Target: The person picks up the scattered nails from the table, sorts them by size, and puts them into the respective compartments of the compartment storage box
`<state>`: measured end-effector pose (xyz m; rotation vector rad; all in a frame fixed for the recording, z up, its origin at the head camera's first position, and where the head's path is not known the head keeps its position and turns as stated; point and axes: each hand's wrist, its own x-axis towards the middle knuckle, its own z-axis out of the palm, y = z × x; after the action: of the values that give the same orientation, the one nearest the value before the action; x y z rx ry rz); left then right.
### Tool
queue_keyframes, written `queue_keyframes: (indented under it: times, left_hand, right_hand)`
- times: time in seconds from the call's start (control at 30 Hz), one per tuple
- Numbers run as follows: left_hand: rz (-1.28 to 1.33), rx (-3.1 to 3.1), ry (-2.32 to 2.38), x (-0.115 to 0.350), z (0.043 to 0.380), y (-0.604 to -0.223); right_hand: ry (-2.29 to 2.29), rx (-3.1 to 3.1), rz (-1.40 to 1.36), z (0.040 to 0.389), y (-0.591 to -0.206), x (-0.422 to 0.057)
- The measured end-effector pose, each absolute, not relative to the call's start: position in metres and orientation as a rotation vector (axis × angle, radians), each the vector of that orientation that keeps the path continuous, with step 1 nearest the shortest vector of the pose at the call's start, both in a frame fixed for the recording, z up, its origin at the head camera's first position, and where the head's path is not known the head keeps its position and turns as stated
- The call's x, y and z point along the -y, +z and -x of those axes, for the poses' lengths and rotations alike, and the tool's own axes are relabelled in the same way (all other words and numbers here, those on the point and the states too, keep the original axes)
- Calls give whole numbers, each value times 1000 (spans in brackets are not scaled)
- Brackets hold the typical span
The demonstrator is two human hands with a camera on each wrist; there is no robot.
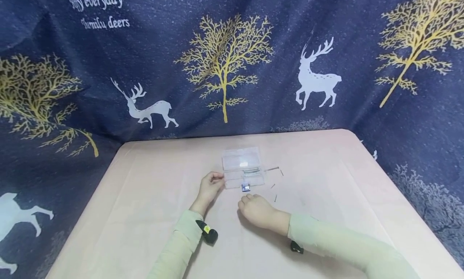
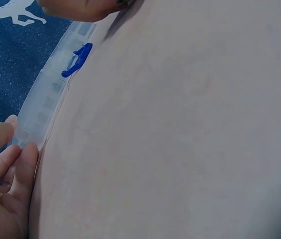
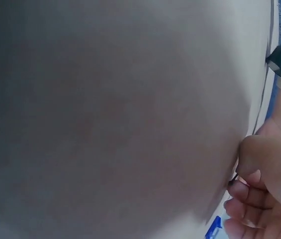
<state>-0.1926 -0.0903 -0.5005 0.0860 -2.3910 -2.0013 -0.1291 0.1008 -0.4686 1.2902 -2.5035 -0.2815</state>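
A clear plastic box (image 1: pixel 232 183) lies on the table with its lid (image 1: pixel 241 159) raised at the back and a blue latch (image 1: pixel 245 187) at its front. Several long thin screws (image 1: pixel 251 171) lie inside. My left hand (image 1: pixel 210 187) grips the box's left end, thumb and fingers around the wall, as the left wrist view (image 2: pixel 8 174) also shows. In front of the box is my right hand (image 1: pixel 257 210), its fingers curled. Between thumb and forefinger the right wrist view shows the dark tip of a small screw (image 3: pixel 233 179); most of it is hidden.
Loose screws lie right of the box: a longer one (image 1: pixel 272 168) by its edge, and small ones (image 1: pixel 281 172) (image 1: pixel 273 186) (image 1: pixel 275 198) nearby. A pale pink cloth covers the table (image 1: pixel 152 190). A dark blue curtain (image 1: pixel 253 109) with deer and trees hangs behind it.
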Motion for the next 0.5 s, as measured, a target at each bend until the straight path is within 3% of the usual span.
queue_keyframes:
  times: [0.2,0.5]
  left_hand:
    - [-29,2402,-1969,87,181,-479]
    - [-60,2401,-1964,91,194,-507]
  right_hand:
    - [-184,2491,-1355,130,-467,-104]
    - [-71,2453,-1351,152,-442,-111]
